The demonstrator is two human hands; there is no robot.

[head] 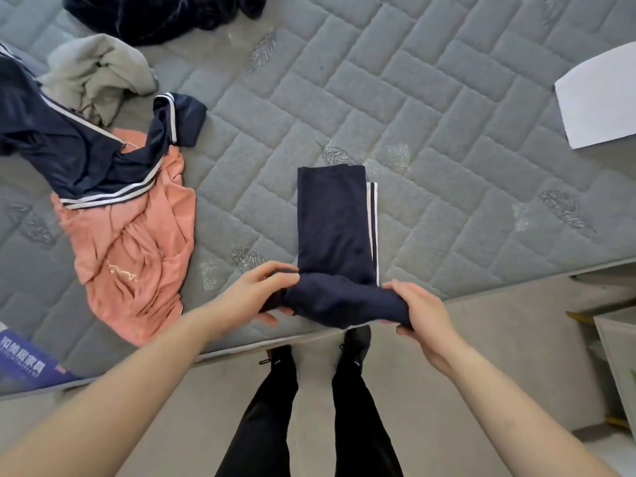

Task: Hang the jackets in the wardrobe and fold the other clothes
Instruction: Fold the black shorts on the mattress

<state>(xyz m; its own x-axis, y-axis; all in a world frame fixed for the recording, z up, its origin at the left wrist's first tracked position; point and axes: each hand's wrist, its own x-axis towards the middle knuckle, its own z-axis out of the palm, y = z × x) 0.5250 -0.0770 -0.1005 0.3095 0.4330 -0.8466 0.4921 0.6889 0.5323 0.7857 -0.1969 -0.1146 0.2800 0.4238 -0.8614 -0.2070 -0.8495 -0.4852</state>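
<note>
The left hand (272, 290) and right hand (418, 313) each pinch a corner of the navy trousers (334, 232), thumbs on top, fingers curled under the near end. The rest lies flat along the mattress (447, 132). The trousers look soft, light and slippery; the corners seem the best hold.

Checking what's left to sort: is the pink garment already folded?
No. The pink garment lies crumpled on the mattress, partly under a navy striped jacket.
</note>
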